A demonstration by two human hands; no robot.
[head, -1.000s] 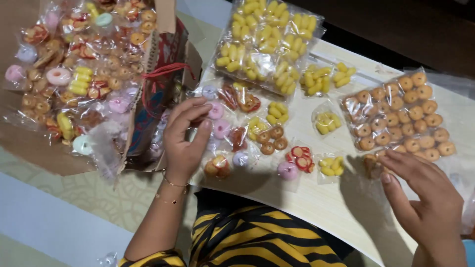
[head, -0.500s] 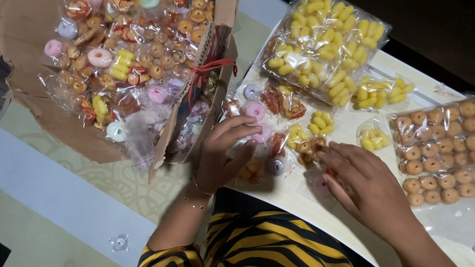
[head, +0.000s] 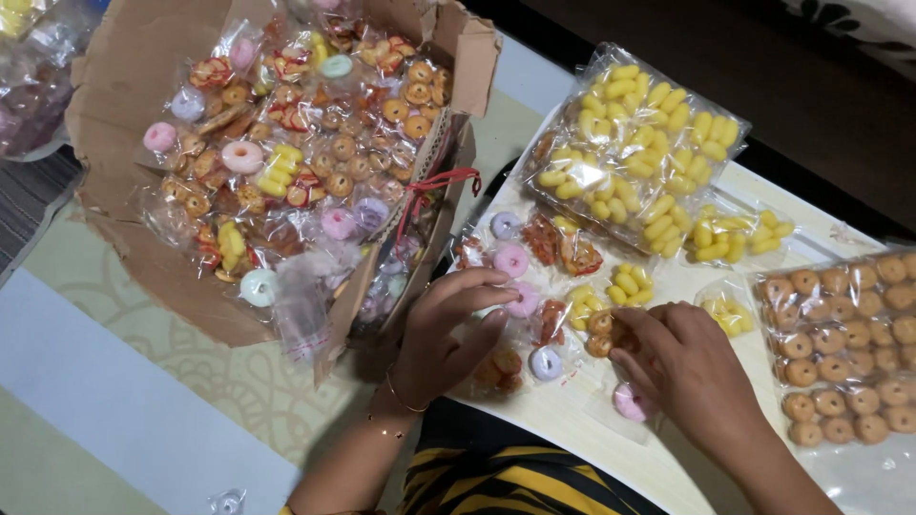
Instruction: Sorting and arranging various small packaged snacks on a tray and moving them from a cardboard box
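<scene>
My left hand (head: pixel 447 329) rests at the near edge of the pale board (head: pixel 572 424), thumb and fingers closed around a small clear packet with a pink ring sweet (head: pixel 523 301). My right hand (head: pixel 689 367) lies just to its right. Its fingertips pinch a small packet of brown round biscuits (head: pixel 601 336). Between and around the hands lie more little packets: a pale ring sweet (head: pixel 546 362), a pink one (head: pixel 630 402), red-orange pieces (head: pixel 565 246) and yellow pieces (head: pixel 625 283).
A torn cardboard box (head: pixel 124 105) at the left is heaped with mixed sweet packets, with a red string (head: pixel 434 186) on its flap. A large bag of yellow sweets (head: pixel 634 143) lies at the back, and a bag of brown biscuits (head: pixel 849 334) at the right.
My right hand has moved from the brown biscuit bag at the right to the small packets in the middle. The view has shifted; my left hand stays on the pink sweet packets.
</scene>
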